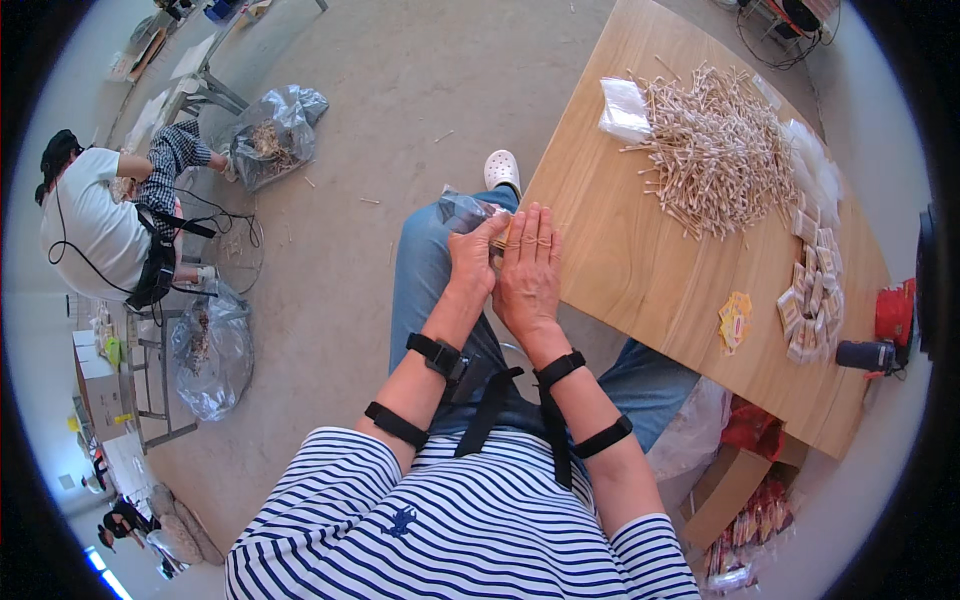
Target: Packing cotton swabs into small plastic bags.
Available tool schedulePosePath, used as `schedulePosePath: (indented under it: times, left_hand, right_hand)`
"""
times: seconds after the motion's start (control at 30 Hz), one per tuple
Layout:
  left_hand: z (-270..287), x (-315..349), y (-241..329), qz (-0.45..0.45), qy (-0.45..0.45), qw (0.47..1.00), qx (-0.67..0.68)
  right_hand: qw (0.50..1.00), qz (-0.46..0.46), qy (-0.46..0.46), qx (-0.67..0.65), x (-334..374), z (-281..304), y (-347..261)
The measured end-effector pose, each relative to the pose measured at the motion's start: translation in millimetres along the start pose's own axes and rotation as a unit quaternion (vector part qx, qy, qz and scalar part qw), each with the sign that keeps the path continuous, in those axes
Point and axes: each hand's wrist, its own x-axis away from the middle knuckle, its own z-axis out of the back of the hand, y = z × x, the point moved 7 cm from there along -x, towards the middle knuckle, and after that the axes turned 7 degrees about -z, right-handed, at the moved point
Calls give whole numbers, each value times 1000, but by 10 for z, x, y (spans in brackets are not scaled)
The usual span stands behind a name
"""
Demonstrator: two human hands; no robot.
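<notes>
Over my lap, beside the table's left edge, my left hand [472,258] is closed round a clear plastic bag [460,212]. The bag sticks out beyond the thumb, and its lower part is hidden by my hands. Something tan shows between the hands, too small to make out. My right hand [528,275] lies flat with fingers stretched out, its palm side turned against the bag and the left hand. A large heap of cotton swabs [715,150] covers the far part of the wooden table [610,230], with a stack of clear bags [626,110] at its left.
Filled swab packs [815,290] lie along the table's right side, near yellow cards [735,322]. A dark cylinder [865,355] stands at the right edge. Below is a cardboard box [725,495]. At left, another person [105,220] sits by plastic sacks [212,350].
</notes>
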Motion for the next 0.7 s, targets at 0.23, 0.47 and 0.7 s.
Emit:
schedulePosePath:
  times: [0.23,0.47,0.7]
  left_hand:
    - [166,153,84,68,-15,992,108]
    - [299,104,8,52,-40,995,75]
    - [328,96,-39,71,-40,994,77]
  right_hand:
    - [999,-12,-21,-24,5,22,43]
    - [998,-5,-21,-60,-3,81,22]
    - [998,-3,1,-63,-2,64,29]
